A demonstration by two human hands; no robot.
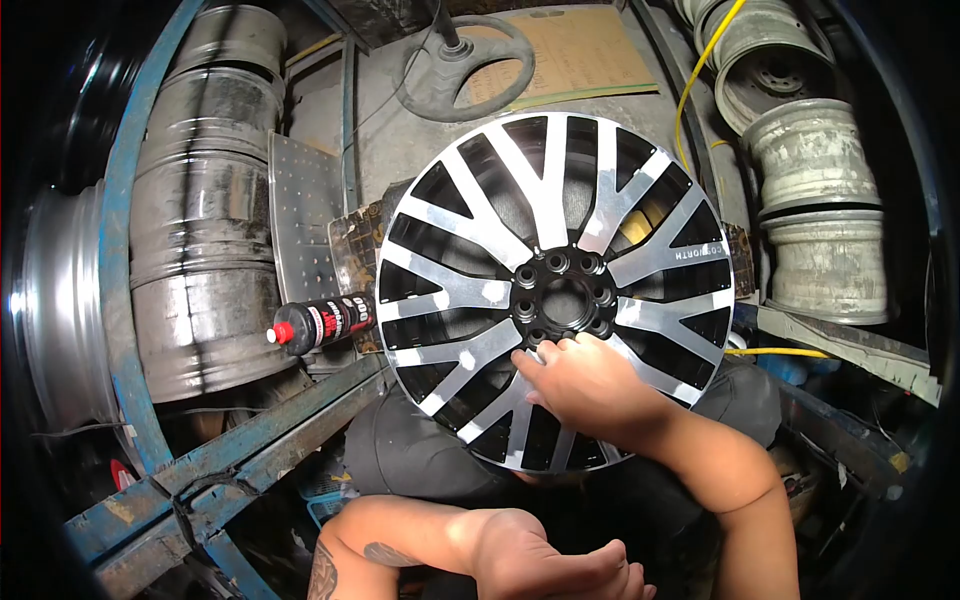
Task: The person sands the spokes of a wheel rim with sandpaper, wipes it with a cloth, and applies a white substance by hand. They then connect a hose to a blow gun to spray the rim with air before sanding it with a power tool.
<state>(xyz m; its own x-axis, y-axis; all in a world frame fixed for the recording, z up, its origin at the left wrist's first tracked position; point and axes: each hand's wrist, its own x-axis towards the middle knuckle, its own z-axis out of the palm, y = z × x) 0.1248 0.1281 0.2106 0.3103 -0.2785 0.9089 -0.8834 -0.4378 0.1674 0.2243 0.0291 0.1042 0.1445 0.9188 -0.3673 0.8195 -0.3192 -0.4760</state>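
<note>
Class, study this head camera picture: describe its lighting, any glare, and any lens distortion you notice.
Head view: strong fisheye bend, black vignette at the corners; bright light on the alloy wheel, with glare on its polished spokes where the right hand rests; the stacked rims at left shine softly; the left hand at the bottom edge is cropped, and the lower corners fall into shadow.

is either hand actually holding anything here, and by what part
Nothing is clearly gripped. The right hand rests its fingertips on the alloy wheel, on a spoke just below the hub. The left hand looks empty.
</note>
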